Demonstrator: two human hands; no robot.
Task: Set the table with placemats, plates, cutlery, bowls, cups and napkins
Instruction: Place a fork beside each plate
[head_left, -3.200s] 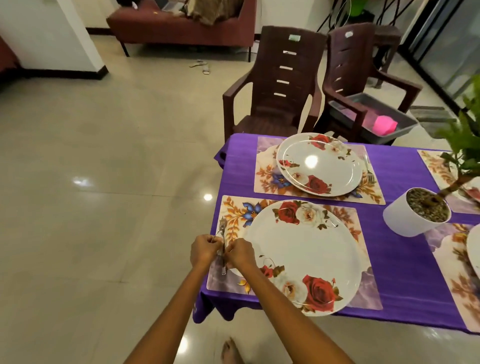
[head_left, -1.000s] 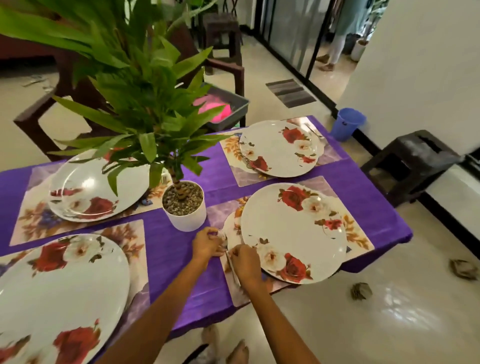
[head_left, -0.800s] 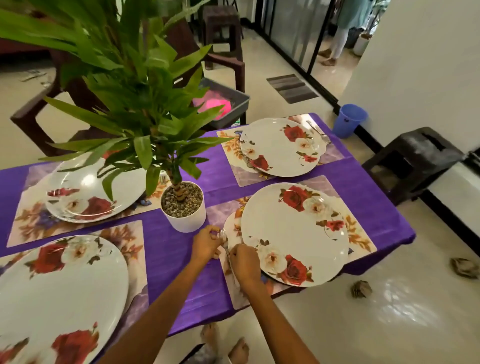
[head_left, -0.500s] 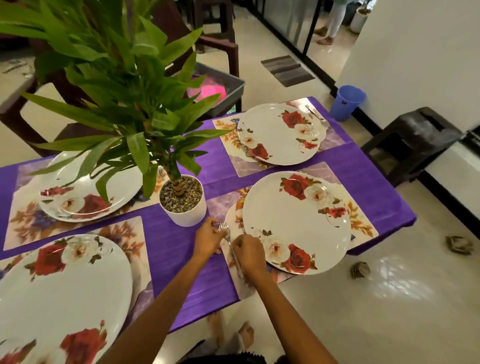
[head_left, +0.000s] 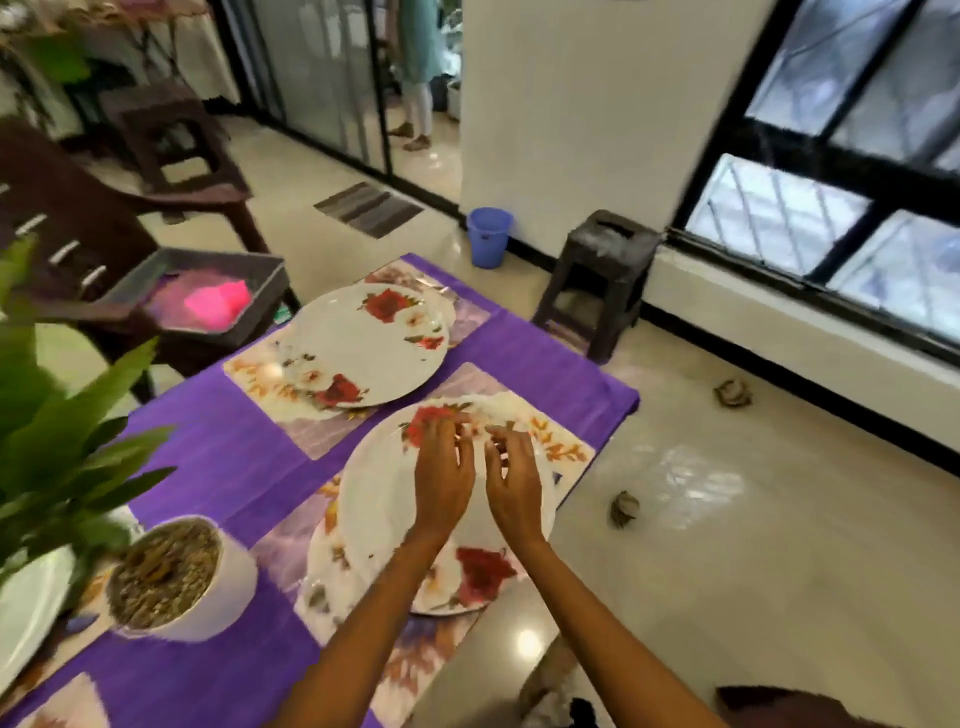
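Note:
On the purple tablecloth (head_left: 223, 441) a white plate with red roses (head_left: 384, 499) sits on a floral placemat (head_left: 566, 447) near the table's right end. My left hand (head_left: 444, 467) and my right hand (head_left: 511, 478) hover side by side over this plate's far half. The left fingers are spread. The right fingers are loosely bent, and I see nothing in either hand through the blur. A second rose plate (head_left: 363, 348) lies on its own placemat (head_left: 249, 371) beyond.
A white pot (head_left: 208, 597) with a leafy plant stands at my left, beside another plate's edge (head_left: 26, 613). A grey tray (head_left: 208, 270) holding something pink rests on a brown chair. A blue bucket (head_left: 488, 236) and a dark stool (head_left: 597, 280) stand by the wall.
Both hands left the left side of the near plate, where they held a fork on the placemat, and moved across over the plate's far half. My view swung right.

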